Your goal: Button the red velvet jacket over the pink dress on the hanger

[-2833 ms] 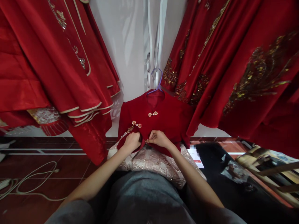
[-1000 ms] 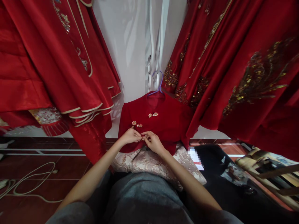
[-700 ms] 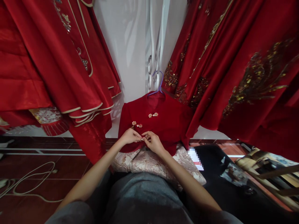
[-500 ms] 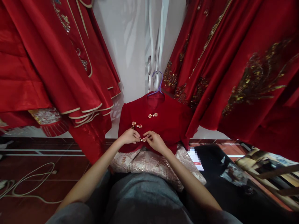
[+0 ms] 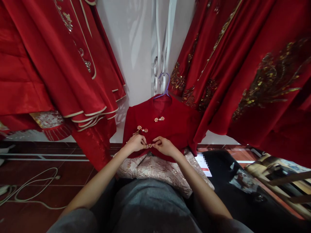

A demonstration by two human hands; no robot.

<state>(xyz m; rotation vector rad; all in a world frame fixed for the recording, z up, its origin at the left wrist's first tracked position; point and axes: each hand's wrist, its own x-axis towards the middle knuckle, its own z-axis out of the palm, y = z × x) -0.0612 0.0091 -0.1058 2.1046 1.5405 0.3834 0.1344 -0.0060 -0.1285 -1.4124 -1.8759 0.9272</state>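
Observation:
A red jacket (image 5: 179, 129) hangs on a purple hanger (image 5: 166, 88) in front of me. Its lower front bears a flower-shaped pearl clasp (image 5: 150, 146). From the left, my left hand (image 5: 137, 143) pinches the clasp's near end. Opposite it, my right hand (image 5: 164, 146) has its thumb and finger closed on the other end. My fingers partly cover the clasp. Higher on the jacket sit another flower clasp (image 5: 159, 119) and, to the left, a clasp with a dangling ornament (image 5: 142, 129).
Pale brocade cloth (image 5: 155, 168) lies beneath the jacket. Red embroidered garments (image 5: 43, 58) hang at both sides. A white cable (image 5: 36, 181) coils on the tiled floor at left. On the right, a plastic bag (image 5: 244, 181) rests on a black surface (image 5: 225, 200).
Both hands have shifted slightly to the right at the lower clasp. The fingertips remain on it, and its flower now shows between them.

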